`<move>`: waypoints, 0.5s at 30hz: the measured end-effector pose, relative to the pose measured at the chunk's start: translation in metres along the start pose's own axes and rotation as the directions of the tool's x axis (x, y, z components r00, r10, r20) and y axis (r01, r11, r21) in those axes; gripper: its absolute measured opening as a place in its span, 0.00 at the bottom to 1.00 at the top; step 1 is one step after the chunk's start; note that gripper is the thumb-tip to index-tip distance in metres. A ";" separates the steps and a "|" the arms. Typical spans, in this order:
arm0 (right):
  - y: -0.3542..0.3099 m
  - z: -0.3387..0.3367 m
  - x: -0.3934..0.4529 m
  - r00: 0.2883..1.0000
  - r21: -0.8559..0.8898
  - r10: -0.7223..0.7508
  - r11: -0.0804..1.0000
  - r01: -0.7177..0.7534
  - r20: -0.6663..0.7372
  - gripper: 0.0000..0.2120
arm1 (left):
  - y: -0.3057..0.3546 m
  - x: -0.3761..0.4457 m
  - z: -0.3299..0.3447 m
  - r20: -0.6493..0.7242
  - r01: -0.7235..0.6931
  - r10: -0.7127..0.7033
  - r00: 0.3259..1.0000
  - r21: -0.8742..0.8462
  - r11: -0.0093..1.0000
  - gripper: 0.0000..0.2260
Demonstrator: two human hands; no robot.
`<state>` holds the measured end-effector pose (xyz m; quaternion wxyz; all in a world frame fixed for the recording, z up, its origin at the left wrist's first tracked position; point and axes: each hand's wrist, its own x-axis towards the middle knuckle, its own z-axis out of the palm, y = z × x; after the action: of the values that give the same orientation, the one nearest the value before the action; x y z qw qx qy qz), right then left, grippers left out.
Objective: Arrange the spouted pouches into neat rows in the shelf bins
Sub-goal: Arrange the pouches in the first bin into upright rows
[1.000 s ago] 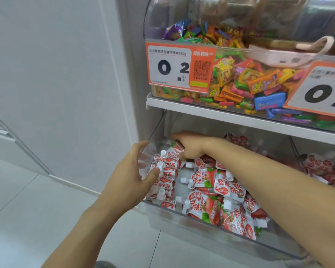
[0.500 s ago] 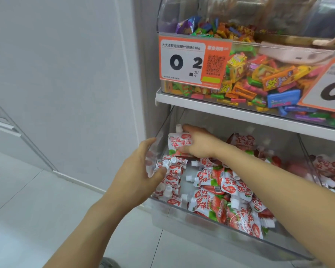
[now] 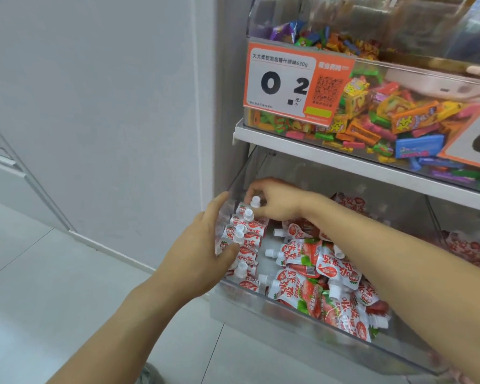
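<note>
At frame centre, right hand (image 3: 277, 202) fingers (image 3: 257, 189) pinch an upright pouch (image 3: 247, 210), spout up, heading the row (image 3: 243, 245); left hand (image 3: 203, 245) fingers, pressed together, flank it.

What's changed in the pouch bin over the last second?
The right hand lifted a pouch at the back of the bin and set it down at the far end of the upright row, fingers still on it. The left hand stays pressed against that row. The loose pile is unchanged.
</note>
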<state>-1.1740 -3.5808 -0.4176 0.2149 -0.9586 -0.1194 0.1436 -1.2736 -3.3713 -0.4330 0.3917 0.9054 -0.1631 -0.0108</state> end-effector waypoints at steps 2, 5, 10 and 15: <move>0.005 -0.010 -0.001 0.981 0.196 0.035 0.978 -0.073 0.192 0.14 | -0.002 0.000 -0.001 0.003 -0.004 0.004 1.000 -0.009 1.000 0.36; 0.021 -0.026 -0.002 0.976 0.216 0.050 0.972 -0.097 0.213 0.09 | -0.003 0.001 -0.003 0.002 -0.001 0.001 1.000 -0.018 1.000 0.35; 0.035 -0.020 0.009 0.991 -0.062 0.060 0.996 -0.068 -0.121 0.23 | -0.003 -0.001 -0.001 -0.012 -0.004 0.004 1.000 -0.041 0.999 0.34; 0.035 -0.011 0.019 0.997 -0.275 0.078 0.958 -0.075 0.002 0.25 | -0.005 -0.001 -0.001 -0.020 -0.009 0.007 1.000 -0.076 0.997 0.34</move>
<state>-1.1465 -3.6101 -0.4276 0.0732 -0.9821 -0.1023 0.1398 -1.2728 -3.3669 -0.4359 0.4274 0.8893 -0.1625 -0.0065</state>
